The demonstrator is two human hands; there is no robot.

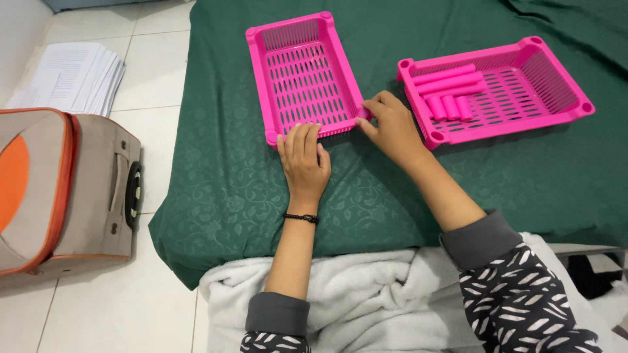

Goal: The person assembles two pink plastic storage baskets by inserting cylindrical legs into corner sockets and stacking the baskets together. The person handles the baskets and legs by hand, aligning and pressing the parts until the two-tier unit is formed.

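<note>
Two pink slotted plastic baskets lie on a dark green bedspread (pixel 261 196). The left basket (pixel 261 62) holds nothing that I can see. My left hand (pixel 303 160) rests flat on the cloth with its fingertips touching that basket's near rim. My right hand (pixel 390 124) pinches the same basket's near right corner. The right basket (pixel 556 91) sits tilted and holds several pink tubes (pixel 448 88), some long and some short, at its left end.
A grey and orange suitcase (pixel 59 189) lies on the tiled floor at the left. A stack of white papers (pixel 75 75) sits beyond it. A white fleece blanket (pixel 366 294) covers my lap at the bed's near edge.
</note>
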